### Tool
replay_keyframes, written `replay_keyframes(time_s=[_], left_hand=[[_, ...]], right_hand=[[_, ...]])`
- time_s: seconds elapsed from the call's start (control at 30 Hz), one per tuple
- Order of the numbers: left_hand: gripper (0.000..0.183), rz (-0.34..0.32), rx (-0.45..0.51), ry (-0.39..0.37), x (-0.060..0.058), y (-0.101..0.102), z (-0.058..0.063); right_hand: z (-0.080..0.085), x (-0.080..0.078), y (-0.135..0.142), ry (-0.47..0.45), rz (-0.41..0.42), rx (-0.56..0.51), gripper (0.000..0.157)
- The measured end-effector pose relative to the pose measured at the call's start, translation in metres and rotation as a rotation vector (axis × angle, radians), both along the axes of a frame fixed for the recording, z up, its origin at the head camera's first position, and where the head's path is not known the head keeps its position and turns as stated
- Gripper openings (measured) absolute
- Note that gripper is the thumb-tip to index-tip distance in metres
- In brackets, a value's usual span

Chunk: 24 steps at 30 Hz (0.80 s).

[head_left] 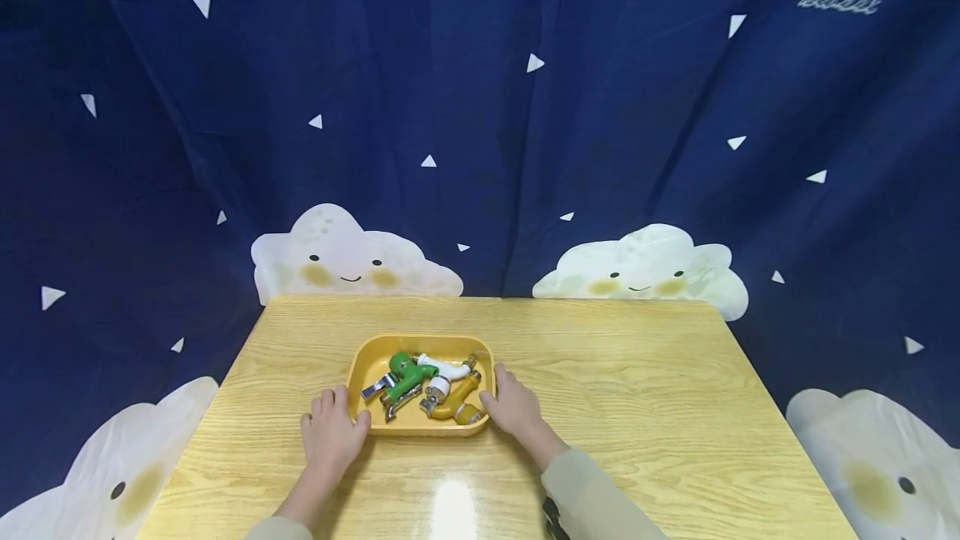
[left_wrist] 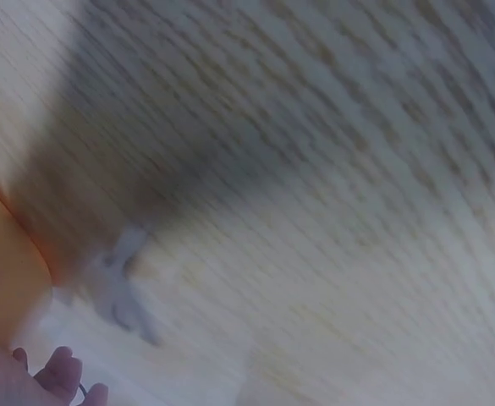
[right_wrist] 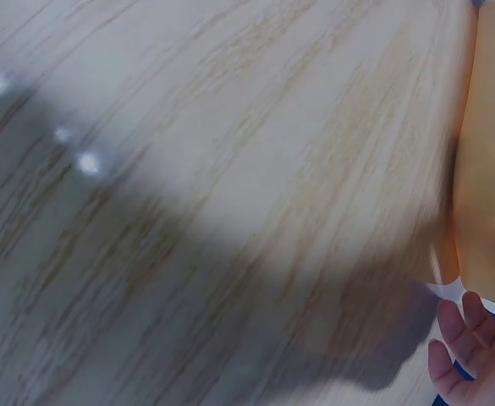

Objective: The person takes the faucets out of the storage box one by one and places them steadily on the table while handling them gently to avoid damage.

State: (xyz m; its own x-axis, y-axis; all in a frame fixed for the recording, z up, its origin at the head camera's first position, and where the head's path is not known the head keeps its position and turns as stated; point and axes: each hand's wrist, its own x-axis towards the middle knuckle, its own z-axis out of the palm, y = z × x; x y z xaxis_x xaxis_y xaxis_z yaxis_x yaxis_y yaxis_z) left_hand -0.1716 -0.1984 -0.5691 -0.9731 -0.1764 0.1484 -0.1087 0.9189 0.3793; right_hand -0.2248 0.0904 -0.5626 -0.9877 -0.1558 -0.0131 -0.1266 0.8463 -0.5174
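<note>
A yellow plastic tray with rounded corners lies on the wooden table in the head view. Inside it are several taps: a green tap, a white tap, a mustard-yellow tap and small chrome pieces. My left hand grips the tray's near left corner, thumb at the rim and fingers along the outside. At the right wall my right hand holds the rim, with the thumb over it. Both wrist views show only the tray's outer wall and part of each hand.
The light wooden table stretches out to the right of the tray. Behind it hangs a dark blue curtain printed with clouds and white triangles. A bright light reflection lies near the table's front.
</note>
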Motion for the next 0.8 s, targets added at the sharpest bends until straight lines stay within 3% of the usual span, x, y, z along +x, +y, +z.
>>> replay_keyframes(time_s=[0.5, 0.8], left_hand=[[0.049, -0.001, -0.006, 0.008, 0.012, 0.009, -0.001], [0.048, -0.020, -0.028, 0.008, 0.012, 0.007, 0.003]], right_hand=[[-0.003, 0.009, 0.008, 0.033, 0.007, 0.008, 0.053], [-0.006, 0.009, 0.009, 0.051, 0.003, 0.030, 0.051]])
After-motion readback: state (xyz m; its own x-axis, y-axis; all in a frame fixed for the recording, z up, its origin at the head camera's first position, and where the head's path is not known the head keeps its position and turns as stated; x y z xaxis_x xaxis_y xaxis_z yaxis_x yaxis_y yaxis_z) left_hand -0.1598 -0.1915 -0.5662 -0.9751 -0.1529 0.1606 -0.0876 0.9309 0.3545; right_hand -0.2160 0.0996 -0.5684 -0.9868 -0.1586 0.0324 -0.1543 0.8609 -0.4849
